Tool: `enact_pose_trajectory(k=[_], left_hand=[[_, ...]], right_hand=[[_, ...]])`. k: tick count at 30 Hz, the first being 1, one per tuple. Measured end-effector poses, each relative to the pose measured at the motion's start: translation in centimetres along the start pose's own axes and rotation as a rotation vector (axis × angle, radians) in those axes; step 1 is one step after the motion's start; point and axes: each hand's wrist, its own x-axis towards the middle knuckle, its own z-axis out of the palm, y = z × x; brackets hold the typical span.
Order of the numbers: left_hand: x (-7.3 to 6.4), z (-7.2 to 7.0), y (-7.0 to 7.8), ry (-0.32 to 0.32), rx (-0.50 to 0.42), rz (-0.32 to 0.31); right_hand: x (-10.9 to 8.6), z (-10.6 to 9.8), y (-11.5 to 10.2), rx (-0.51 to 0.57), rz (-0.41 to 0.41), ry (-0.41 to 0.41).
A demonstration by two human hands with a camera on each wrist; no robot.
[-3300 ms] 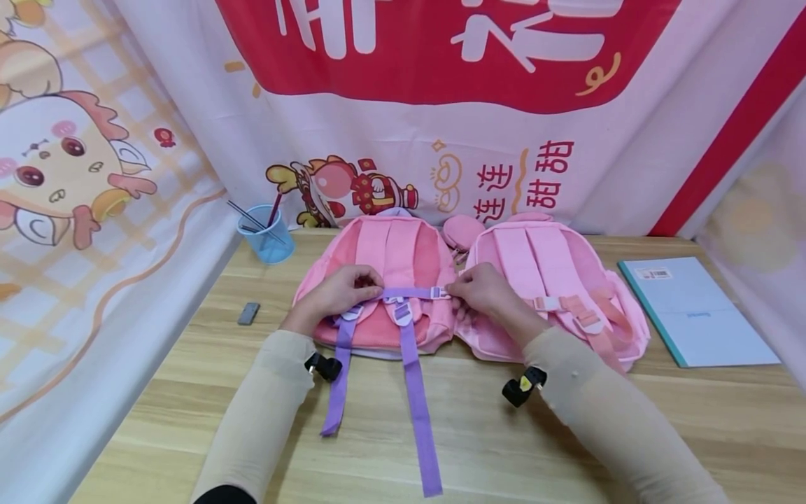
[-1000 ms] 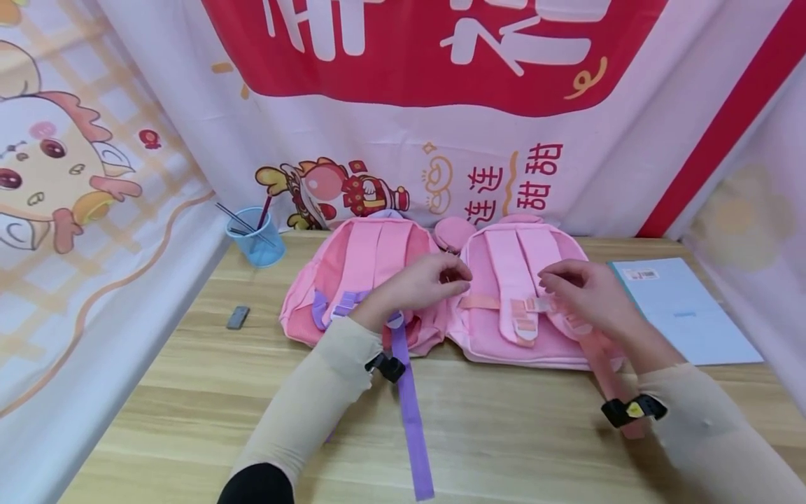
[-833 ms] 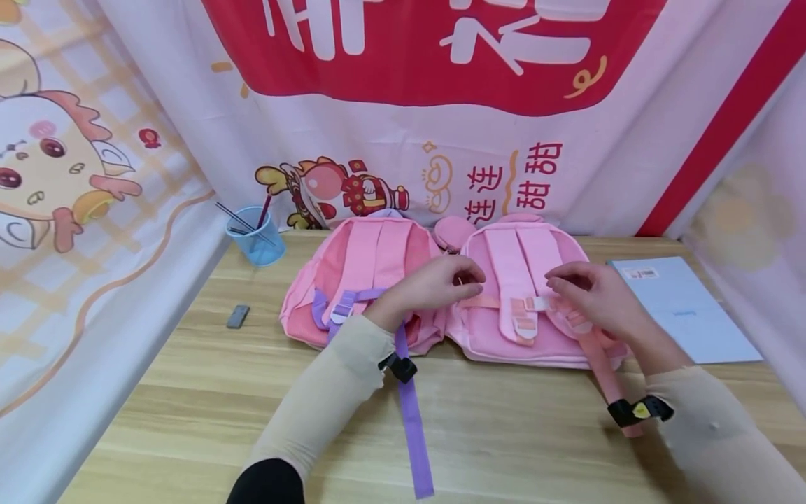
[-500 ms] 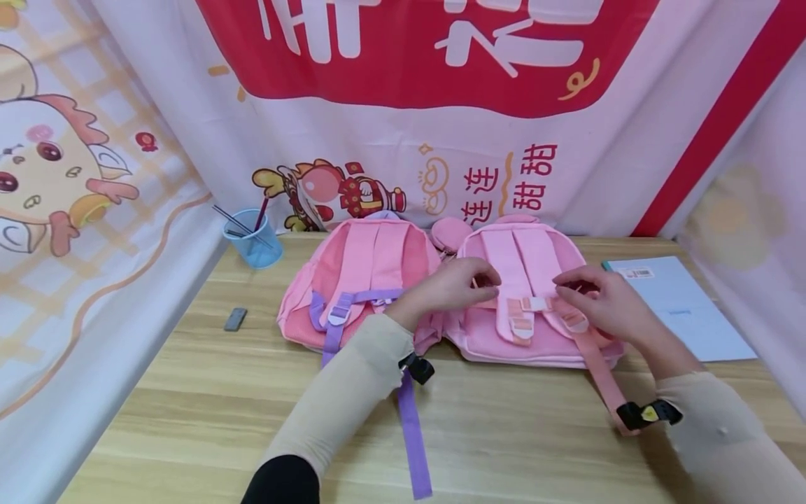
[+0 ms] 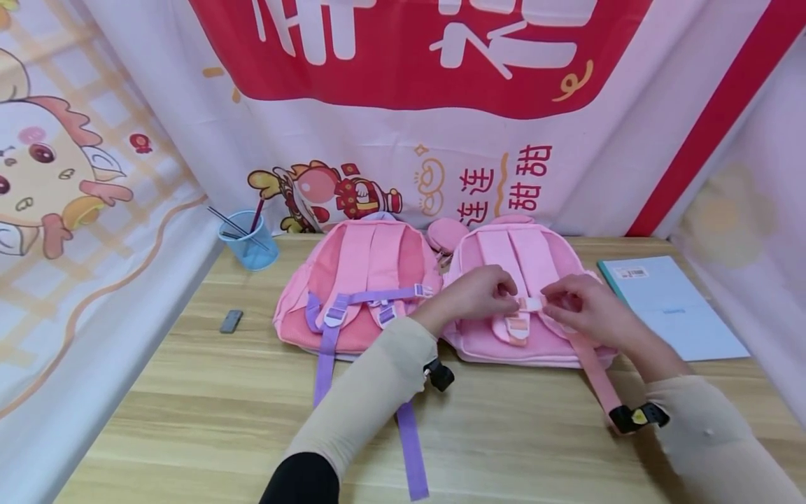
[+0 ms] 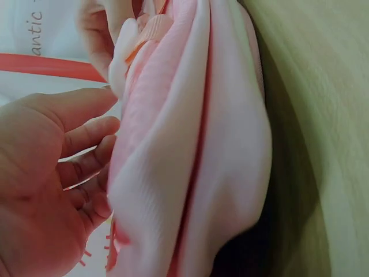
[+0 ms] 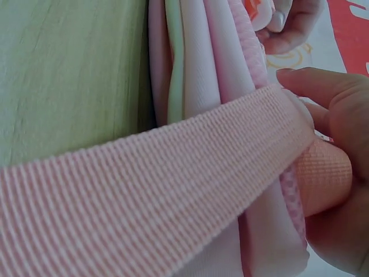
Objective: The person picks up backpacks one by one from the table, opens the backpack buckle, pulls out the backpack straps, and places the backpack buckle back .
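Note:
Two pink backpacks lie side by side, back panels up. Over the right backpack [image 5: 469,343], my left hand [image 5: 485,292] has its fingertips at the left end of a small white buckle [image 5: 532,304]. My right hand [image 5: 588,308] has its fingertips at the buckle's right end. Both hands are loosely curved, and a gap shows between thumb and index finger. Whether they press the buckle is hidden. A peach strap [image 7: 161,184] runs in front of my right hand. On the left backpack [image 5: 299,329], a purple strap [image 5: 378,295] with a white buckle [image 5: 423,290] spans the shoulder straps.
A blue pen cup [image 5: 255,252] stands at the back left, with a small grey block [image 5: 231,321] in front of it. A light blue book [image 5: 686,315] lies to the right. A loose purple strap end [image 5: 412,455] hangs over the wooden table [image 5: 522,448].
Both hands have left the purple strap on the left backpack and moved right. Over the last half second they have closed in on the right backpack's buckle from either side.

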Motion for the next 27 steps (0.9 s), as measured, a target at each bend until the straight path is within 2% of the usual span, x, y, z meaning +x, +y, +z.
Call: enact_pose_trajectory(k=[7,12,17,22,27], left_hand=[[0.7,1.0,0.2,-0.016,0.097,-0.019],[0.9,1.2,0.3,-0.028,0.153,-0.017],[0.9,1.0,0.4,-0.02,0.187,-0.013],[1.0,1.0,0.2,0.001,0.205,0.022],[1.2,1.1,0.1,0.022,0.206,0.04]], right_hand=[[0.2,0.4,-0.5,-0.042,0.031,-0.038],[0.4,0.7,-0.9,-0.067,0.053,-0.045],[0.5,1.1,-1.2,-0.074,0.047,-0.035],[0.6,1.0,-1.4,-0.096,0.071,-0.036],[0.6,1.0,-1.2,-0.157,0.037,-0.029]])
